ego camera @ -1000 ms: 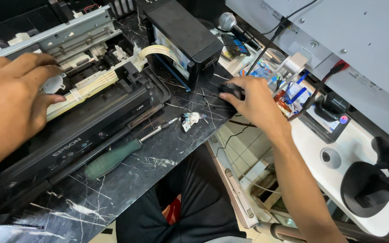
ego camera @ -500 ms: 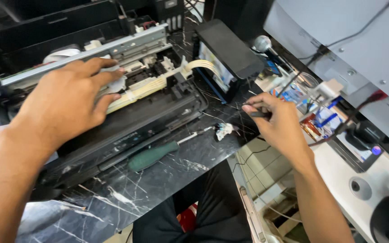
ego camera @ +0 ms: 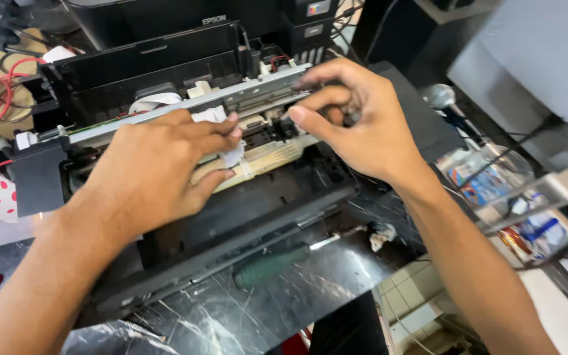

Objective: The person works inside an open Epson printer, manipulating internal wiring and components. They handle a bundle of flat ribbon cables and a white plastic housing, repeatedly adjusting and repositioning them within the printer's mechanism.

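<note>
Both hands now meet over the opened printer point(ego camera: 185, 217) on the table point(ego camera: 284, 309): the right hand point(ego camera: 356, 121) has come from the clutter, fingertips pinched at the metal rail point(ego camera: 244, 98), the left hand point(ego camera: 165, 164) pressing a white cloth point(ego camera: 221, 135).

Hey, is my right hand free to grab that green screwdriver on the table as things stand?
Probably yes. The green screwdriver lies in the open on the dark table, in front of the printer, with nothing over it. The right hand is up at the printer's metal rail and seems to pinch something small.

Head camera looks steeply down, close over the opened printer point(ego camera: 231, 190).
</note>
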